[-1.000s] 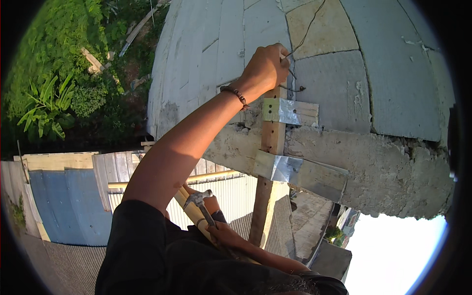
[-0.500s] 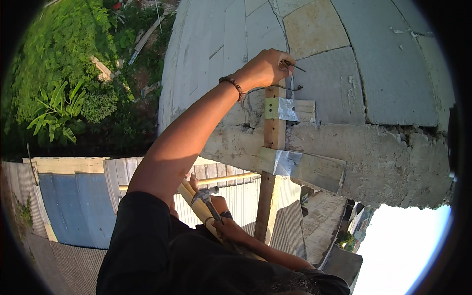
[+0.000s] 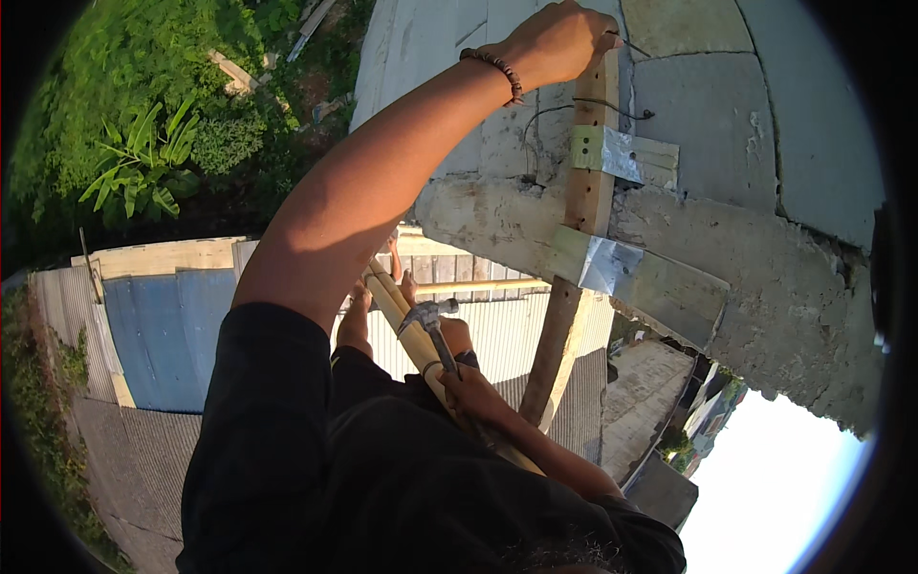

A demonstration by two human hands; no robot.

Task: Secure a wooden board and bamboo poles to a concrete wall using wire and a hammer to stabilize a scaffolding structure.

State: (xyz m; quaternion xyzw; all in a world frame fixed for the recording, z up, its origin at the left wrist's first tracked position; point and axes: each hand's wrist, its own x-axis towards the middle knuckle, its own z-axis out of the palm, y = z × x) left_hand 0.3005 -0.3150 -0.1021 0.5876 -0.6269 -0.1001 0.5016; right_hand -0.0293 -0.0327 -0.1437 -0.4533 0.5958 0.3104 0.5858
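Observation:
My left hand [image 3: 564, 43], with a beaded bracelet at the wrist, is raised at the top end of an upright wooden post [image 3: 587, 196]. Its fingers are closed on a thin dark piece of metal [image 3: 633, 46], a nail or a wire end; the frames do not show which. Down by my body, my right hand [image 3: 470, 392] grips the handle of a claw hammer [image 3: 432, 321], its head pointing up. Two shiny metal straps, an upper one [image 3: 617, 153] and a lower one [image 3: 612, 266], wrap the post. A loose dark wire [image 3: 612, 103] curls above them.
A grey block wall [image 3: 708, 105] rises beyond the post over a rough concrete beam [image 3: 784, 277]. Yellow poles [image 3: 406, 330] run between my bare legs. Far below lie corrugated roofs, a blue roof panel [image 3: 172, 340] and green plants [image 3: 143, 158].
The view has shifted, so the wall, post and straps sit higher and farther right. My left hand stays at the post top with the metal piece; my right still holds the hammer.

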